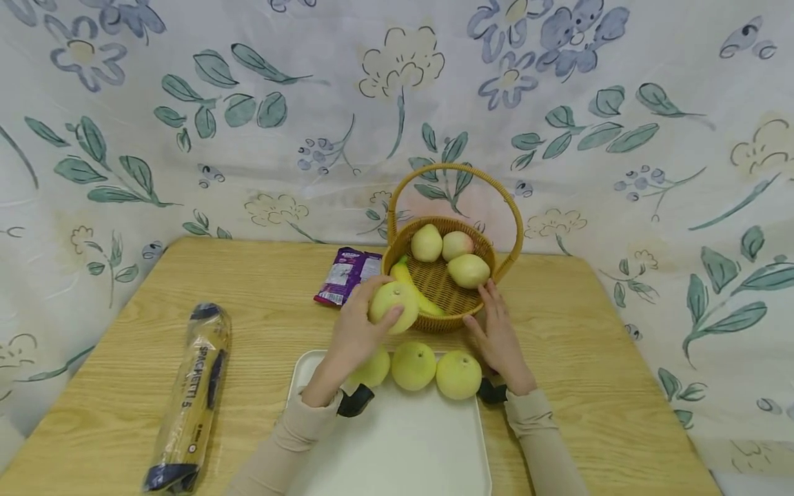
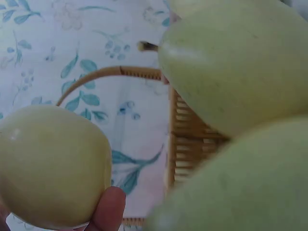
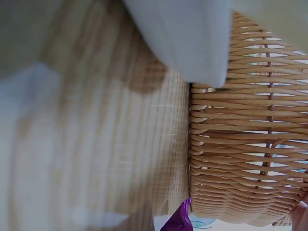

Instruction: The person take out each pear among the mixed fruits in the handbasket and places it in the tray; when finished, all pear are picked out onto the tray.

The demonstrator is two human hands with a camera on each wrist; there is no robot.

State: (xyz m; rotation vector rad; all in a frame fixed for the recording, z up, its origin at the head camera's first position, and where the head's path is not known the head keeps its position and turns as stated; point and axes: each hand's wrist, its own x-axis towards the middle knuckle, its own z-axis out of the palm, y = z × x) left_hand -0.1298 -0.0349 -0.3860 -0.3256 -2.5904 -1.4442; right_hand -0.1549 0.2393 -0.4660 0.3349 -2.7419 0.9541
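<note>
My left hand holds a round, pale-green pear at the near left of a wicker basket, overlapping its rim in the head view. In the left wrist view, a fingertip presses the held pear from below. My right hand lies at the basket's near right, with fairly straight fingers touching the rim. Inside the basket are a banana, two yellowish pears and a pinkish round fruit. Several similar pears line the far edge of a white tray.
A purple snack packet lies left of the basket, partly behind my left hand. A bag of spaghetti lies on the left of the wooden table. The basket's tall handle arches up before a floral cloth.
</note>
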